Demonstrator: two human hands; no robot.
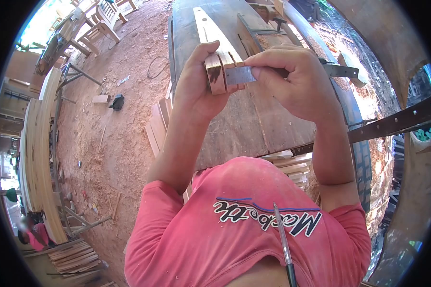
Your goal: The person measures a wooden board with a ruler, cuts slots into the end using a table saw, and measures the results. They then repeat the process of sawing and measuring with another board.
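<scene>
My left hand [195, 85] is closed around a wooden piece [215, 33], a long tapered board with a hole near its far end. Slots are cut in the near end, which has a dark brown patch. In my right hand [297, 79], a steel ruler [240, 75] is pinched between thumb and fingers. The ruler's marked end lies against the slotted end of the wood. Beyond the right hand, a flat metal strip with a hole [342, 71] lines up with the ruler; the hand hides any join between them.
Below the hands is a worn table [258, 124] with a metal fence [249, 31]. Stacked boards [36, 158] stand at left, and wooden chairs [100, 26] farther back. Sawdust covers the ground [115, 138]. A pen [283, 237] hangs from my shirt. Another person [36, 234] is at lower left.
</scene>
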